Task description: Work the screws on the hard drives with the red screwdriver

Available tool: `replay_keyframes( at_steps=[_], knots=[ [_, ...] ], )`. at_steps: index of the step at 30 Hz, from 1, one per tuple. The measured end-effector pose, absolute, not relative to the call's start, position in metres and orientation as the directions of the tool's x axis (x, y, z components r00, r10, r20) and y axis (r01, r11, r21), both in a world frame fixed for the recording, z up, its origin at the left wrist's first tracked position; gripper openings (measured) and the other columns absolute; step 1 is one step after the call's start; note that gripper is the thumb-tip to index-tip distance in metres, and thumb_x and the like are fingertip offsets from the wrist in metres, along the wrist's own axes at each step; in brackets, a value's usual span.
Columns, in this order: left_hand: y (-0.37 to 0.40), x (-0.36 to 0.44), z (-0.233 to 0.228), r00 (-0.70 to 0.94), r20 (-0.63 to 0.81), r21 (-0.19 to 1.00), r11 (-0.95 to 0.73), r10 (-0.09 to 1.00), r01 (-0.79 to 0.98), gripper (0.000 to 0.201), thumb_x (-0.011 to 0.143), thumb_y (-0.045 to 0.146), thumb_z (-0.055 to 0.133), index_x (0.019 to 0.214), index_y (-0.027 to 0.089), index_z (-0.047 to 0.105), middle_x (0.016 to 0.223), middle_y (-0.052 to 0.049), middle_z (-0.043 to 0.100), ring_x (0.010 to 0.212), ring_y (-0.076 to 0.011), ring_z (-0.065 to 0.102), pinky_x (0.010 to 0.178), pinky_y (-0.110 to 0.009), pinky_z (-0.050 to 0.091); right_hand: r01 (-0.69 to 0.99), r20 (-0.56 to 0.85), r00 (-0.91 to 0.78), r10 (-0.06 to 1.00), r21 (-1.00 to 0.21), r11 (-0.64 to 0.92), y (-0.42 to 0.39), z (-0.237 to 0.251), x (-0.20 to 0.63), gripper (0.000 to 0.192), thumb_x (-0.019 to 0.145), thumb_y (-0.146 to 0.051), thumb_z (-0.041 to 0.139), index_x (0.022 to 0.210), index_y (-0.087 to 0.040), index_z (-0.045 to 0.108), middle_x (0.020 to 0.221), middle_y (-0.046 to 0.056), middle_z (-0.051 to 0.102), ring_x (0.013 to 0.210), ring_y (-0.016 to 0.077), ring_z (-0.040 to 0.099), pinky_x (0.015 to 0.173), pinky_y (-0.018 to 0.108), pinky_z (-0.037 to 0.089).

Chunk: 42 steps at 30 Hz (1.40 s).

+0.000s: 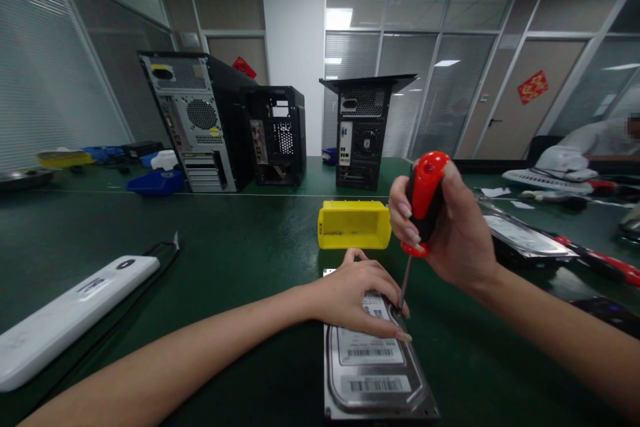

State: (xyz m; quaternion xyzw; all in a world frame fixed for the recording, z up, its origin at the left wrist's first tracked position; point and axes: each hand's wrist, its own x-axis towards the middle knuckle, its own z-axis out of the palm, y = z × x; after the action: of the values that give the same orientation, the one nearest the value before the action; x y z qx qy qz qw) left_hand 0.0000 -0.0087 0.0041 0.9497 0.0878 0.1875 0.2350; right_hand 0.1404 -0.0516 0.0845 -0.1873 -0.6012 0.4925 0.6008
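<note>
A silver hard drive (367, 373) with white barcode labels lies flat on the green table in front of me. Across its far half rests my left hand (360, 293), gripping it, with fingertips over the right edge and the thumb on the top cover. My right hand (450, 233) is wrapped around the red and black handle of a screwdriver (428, 190), held almost upright. The shaft's tip meets the drive's right side close to my left fingertips; whether it sits in a screw is too small to tell. Just beyond the drive stands a yellow bin (354, 230) with small bits inside.
Several computer cases (225, 113) stand at the back. On the left lie a white power-strip-like bar (85, 307) with a black cable and a blue bin (155, 182). Another hard drive (525, 235) and red-handled tools (600, 260) are on the right. A person (595, 137) sits far right.
</note>
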Motion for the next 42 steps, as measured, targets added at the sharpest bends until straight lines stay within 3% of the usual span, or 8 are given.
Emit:
replay_keyframes(
  at_steps=[4, 10, 13, 19, 25, 31, 35, 42],
  knots=[
    [-0.0088, 0.0008, 0.0038, 0.916, 0.303, 0.492, -0.867, 0.262, 0.085, 0.021, 0.079, 0.039, 0.065, 0.095, 0.026, 0.064, 0.100, 0.004, 0.068, 0.105, -0.0165, 0.055, 0.094, -0.035, 0.019, -0.322, 0.522, -0.172, 0.835, -0.831, 0.453, -0.0501, 0.0848, 0.1398, 0.030, 0.082, -0.048, 0.052, 0.073, -0.021, 0.043, 0.059, -0.004, 0.044, 0.040, 0.0068, 0.038, 0.034, 0.019, 0.029],
    [-0.0092, 0.0015, 0.0037, 0.914, 0.304, 0.498, -0.863, 0.266, 0.086, 0.021, 0.079, 0.040, 0.065, 0.093, 0.025, 0.065, 0.101, 0.004, 0.069, 0.104, -0.0173, 0.056, 0.094, -0.035, 0.019, -0.459, 0.549, -0.225, 0.805, -0.788, 0.410, -0.0442, 0.0819, 0.1434, 0.043, 0.090, -0.050, 0.028, 0.092, -0.018, 0.057, 0.068, 0.001, 0.048, 0.045, 0.0102, 0.044, 0.033, 0.021, 0.037],
    [-0.0091, 0.0012, 0.0032, 0.912, 0.312, 0.490, -0.867, 0.267, 0.087, 0.021, 0.079, 0.040, 0.065, 0.094, 0.025, 0.065, 0.101, 0.004, 0.068, 0.105, -0.0172, 0.055, 0.094, -0.034, 0.020, -0.472, 0.562, -0.236, 0.793, -0.779, 0.412, -0.0454, 0.0814, 0.1443, 0.045, 0.088, -0.056, 0.031, 0.094, -0.020, 0.058, 0.064, 0.000, 0.047, 0.041, 0.0090, 0.042, 0.033, 0.020, 0.034],
    [-0.0086, 0.0006, 0.0030, 0.914, 0.317, 0.480, -0.874, 0.253, 0.076, 0.021, 0.080, 0.038, 0.065, 0.096, 0.025, 0.065, 0.101, 0.004, 0.068, 0.105, -0.0164, 0.055, 0.094, -0.034, 0.018, -0.323, 0.509, -0.302, 0.806, -0.850, 0.415, -0.0445, 0.0815, 0.1440, 0.058, 0.078, -0.071, 0.038, 0.059, -0.017, 0.049, 0.044, -0.003, 0.040, 0.032, 0.0057, 0.035, 0.029, 0.017, 0.027],
    [-0.0090, 0.0007, 0.0049, 0.919, 0.302, 0.492, -0.867, 0.255, 0.078, 0.020, 0.080, 0.039, 0.064, 0.095, 0.025, 0.065, 0.100, 0.003, 0.068, 0.106, -0.0173, 0.055, 0.094, -0.035, 0.019, -0.450, 0.557, -0.207, 0.804, -0.784, 0.427, -0.0444, 0.0831, 0.1435, 0.044, 0.092, -0.052, 0.025, 0.086, -0.020, 0.054, 0.061, -0.001, 0.048, 0.038, 0.0083, 0.041, 0.029, 0.019, 0.033],
    [-0.0084, 0.0001, 0.0044, 0.917, 0.311, 0.484, -0.872, 0.248, 0.072, 0.021, 0.079, 0.037, 0.065, 0.096, 0.025, 0.065, 0.101, 0.004, 0.067, 0.106, -0.0161, 0.054, 0.094, -0.034, 0.020, -0.452, 0.611, -0.234, 0.757, -0.757, 0.471, -0.0441, 0.0799, 0.1449, 0.049, 0.083, -0.067, 0.031, 0.090, -0.023, 0.053, 0.058, -0.004, 0.045, 0.033, 0.0056, 0.036, 0.030, 0.019, 0.025],
    [-0.0082, 0.0001, 0.0043, 0.918, 0.311, 0.482, -0.874, 0.246, 0.071, 0.020, 0.080, 0.037, 0.064, 0.096, 0.024, 0.065, 0.100, 0.004, 0.067, 0.104, -0.0156, 0.055, 0.094, -0.035, 0.018, -0.389, 0.620, -0.225, 0.752, -0.765, 0.514, -0.0457, 0.0800, 0.1428, 0.036, 0.083, -0.056, 0.048, 0.074, -0.021, 0.049, 0.056, -0.005, 0.043, 0.032, 0.0042, 0.035, 0.028, 0.018, 0.023],
    [-0.0085, 0.0006, 0.0045, 0.919, 0.304, 0.492, -0.868, 0.250, 0.074, 0.021, 0.079, 0.038, 0.065, 0.095, 0.024, 0.065, 0.101, 0.003, 0.068, 0.103, -0.0164, 0.056, 0.094, -0.035, 0.019, -0.385, 0.577, -0.177, 0.797, -0.786, 0.483, -0.0476, 0.0836, 0.1434, 0.042, 0.091, -0.050, 0.029, 0.087, -0.020, 0.058, 0.069, 0.000, 0.049, 0.040, 0.0081, 0.043, 0.033, 0.022, 0.032]
  ],
)
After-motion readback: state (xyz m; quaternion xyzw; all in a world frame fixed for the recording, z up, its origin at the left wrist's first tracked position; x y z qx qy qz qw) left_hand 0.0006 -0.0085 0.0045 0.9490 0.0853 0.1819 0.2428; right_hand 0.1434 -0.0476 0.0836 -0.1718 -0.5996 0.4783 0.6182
